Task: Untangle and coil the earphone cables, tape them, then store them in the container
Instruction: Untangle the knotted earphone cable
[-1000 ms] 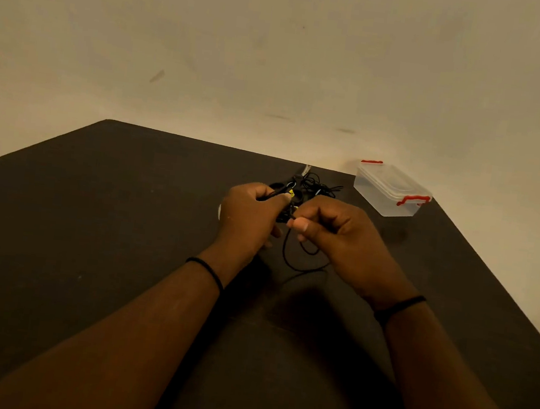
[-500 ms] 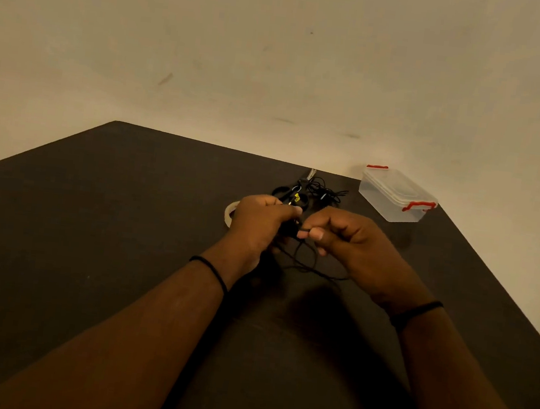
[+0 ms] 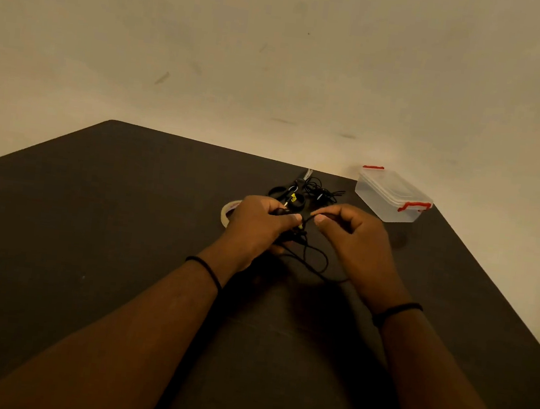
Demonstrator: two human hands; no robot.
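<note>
Head view, one entry per item.

Desk (image 3: 97,235): dark top, light wall behind it.

Left hand (image 3: 256,223): just left of centre, fingers curled, grip clamped on a black earphone cable (image 3: 314,260) near its upper end.

Right hand (image 3: 355,237): at 3 o'clock of the left hand and close to it, thumb and forefinger pinched together on the same cable. Loops of the cable hang between the hands and trail toward 6 o'clock onto the desk.

Tape roll (image 3: 227,213): pale ring lying flat at 9 o'clock of the left hand, partly hidden behind it.

Cable tangle (image 3: 320,191): black heap at 12 o'clock of the hands, beyond the knuckles; a small yellow tag shows at its near edge. How many cables it holds cannot be told.

Container (image 3: 392,198): clear plastic box with red latches, lid on, at 2 o'clock of the hands near the far right desk edge, well apart from the tangle.

Wristbands: a thin black band on each wrist.

Change since half a second ago: the fingertips of both hands have drawn slightly closer around the cable; the loose loop below them has shifted. Tape roll, tangle and container lie as before.
</note>
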